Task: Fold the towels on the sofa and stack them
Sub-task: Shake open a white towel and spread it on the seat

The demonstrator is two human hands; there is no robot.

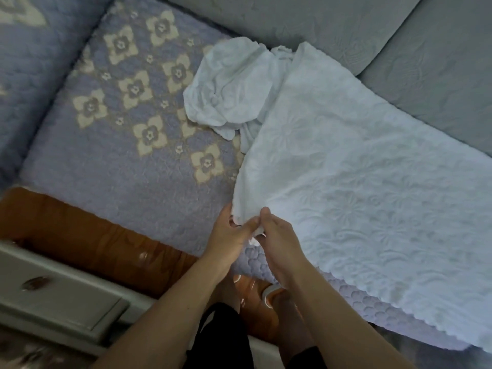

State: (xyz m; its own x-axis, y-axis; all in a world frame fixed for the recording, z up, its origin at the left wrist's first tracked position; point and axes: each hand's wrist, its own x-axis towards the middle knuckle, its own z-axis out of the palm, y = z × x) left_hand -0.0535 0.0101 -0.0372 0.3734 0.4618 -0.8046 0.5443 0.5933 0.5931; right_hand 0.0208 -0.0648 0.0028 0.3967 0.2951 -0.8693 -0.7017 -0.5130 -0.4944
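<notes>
Large white embossed floral-pattern towel (359,182) lies spread flat on the sofa seat, right of centre, running from the backrest down to the front edge; its scalloped hem overhangs the seat at lower right. Both hands meet at its near-left corner. Left hand (229,235): fingers curled, pinching the corner edge. Right hand (277,235): fingers (262,213) curled round the same bunched corner, just beside the left; the two hands touch or nearly touch, can't tell which.

Second towel, a crumpled plain white cloth (229,83), sits in a heap at the back of the seat, touching the big towel's left edge and partly tucked under it. Unfolded.

Surroundings: lilac quilted sofa seat cover with cream flower motifs (119,134) is bare to the left of both towels. Grey embossed back cushions (399,35) behind; the big towel's far edge lies against them. Glossy brown wooden sofa rail (80,230) along the seat front. Pale grey cabinet with a dark oval knob (58,296) at lower left, just beside the rail. Person's legs in dark clothing and feet in white-strapped sandals (269,294) under the forearms, close against the sofa front.
</notes>
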